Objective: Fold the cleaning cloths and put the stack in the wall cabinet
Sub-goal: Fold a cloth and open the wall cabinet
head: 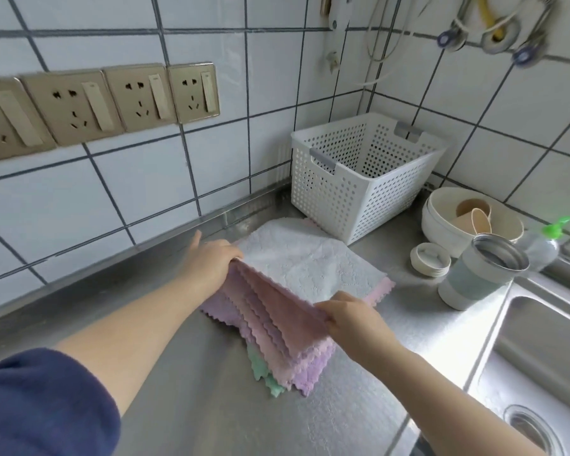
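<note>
On the stainless-steel counter [185, 373], between the tiled wall and the sink [540, 350], lies a pile of cleaning cloths [277, 330] with zigzag edges: a pale grey-white cloth [306, 258] on top, pink layers [277, 307] under it, lilac ones [310, 366] below those, and a mint-green cloth [260, 366] poking out at the near bottom corner. The left hand [208, 261] grips the pile's left corner, its fingers curled under the upper layers and its index finger pointing toward the wall. The right hand [349, 315] pinches the near edge of the upper cloths, fingers curled round the pink and white layers. Between the 2 hands the upper layers are raised at the near edge and fan apart, while the lower ones lie flat on the counter. A dark blue sleeve [43, 406] covers the left upper arm; both forearms are bare.

Just behind the pile stands a white perforated basket [359, 192] with grey handle inserts, in the corner of the wall. To its right sits a cream bowl [441, 222] holding tan cups [474, 215], then a small round lid [430, 258], a steel-lined tumbler with a grey-green band [481, 274], and a clear bottle with a green cap [547, 241]. A row of 4 gold wall sockets [96, 106] runs along the tiles at left.
</note>
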A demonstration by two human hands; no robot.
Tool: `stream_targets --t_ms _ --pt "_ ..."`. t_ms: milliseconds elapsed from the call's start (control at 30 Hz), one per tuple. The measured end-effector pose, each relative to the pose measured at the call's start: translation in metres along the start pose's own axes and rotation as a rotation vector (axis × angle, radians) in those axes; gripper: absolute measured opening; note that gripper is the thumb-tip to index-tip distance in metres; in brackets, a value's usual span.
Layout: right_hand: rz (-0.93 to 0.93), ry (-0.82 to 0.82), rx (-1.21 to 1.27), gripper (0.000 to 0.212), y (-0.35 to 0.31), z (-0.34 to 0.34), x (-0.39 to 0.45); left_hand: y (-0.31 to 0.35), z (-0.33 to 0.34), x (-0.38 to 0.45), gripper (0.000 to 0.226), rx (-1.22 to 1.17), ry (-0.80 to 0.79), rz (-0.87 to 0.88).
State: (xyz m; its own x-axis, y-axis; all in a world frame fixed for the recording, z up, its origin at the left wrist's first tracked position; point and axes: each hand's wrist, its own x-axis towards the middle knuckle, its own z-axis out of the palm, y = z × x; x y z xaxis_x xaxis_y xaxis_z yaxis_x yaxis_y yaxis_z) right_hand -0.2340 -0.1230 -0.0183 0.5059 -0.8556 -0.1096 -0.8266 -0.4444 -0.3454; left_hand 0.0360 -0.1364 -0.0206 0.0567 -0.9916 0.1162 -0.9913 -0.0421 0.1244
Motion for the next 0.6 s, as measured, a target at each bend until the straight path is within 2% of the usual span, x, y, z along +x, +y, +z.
stream_targets --t_ms 167,233,300,433,500,600 --pt "-0.023 0.111 -0.049 0.023 -0.027 -0.004 -0.016 -0.029 -0.025 -0.049 0.054 0.132 0.021 0.173" --pt "-0.035 0.124 -0.043 0.025 -0.044 -0.004 -0.03 -0.048 -0.03 -0.08 0.049 0.246 0.088 0.256" --pt "-0.044 0.099 -0.021 0.025 -0.064 0.001 -0.046 -0.068 -0.032 -0.119 0.048 0.359 0.147 0.327" --pt "-0.022 -0.029 0.027 0.022 -0.106 0.027 -0.092 -0.087 -0.038 -0.215 0.05 0.398 0.119 0.331" --pt "-0.008 -0.082 0.048 0.023 -0.124 0.044 -0.116 -0.092 -0.04 -0.259 0.047 0.342 0.073 0.308" --pt "0.012 -0.158 0.029 0.022 -0.148 0.075 -0.157 -0.1 -0.031 -0.326 0.028 0.156 -0.186 0.178"
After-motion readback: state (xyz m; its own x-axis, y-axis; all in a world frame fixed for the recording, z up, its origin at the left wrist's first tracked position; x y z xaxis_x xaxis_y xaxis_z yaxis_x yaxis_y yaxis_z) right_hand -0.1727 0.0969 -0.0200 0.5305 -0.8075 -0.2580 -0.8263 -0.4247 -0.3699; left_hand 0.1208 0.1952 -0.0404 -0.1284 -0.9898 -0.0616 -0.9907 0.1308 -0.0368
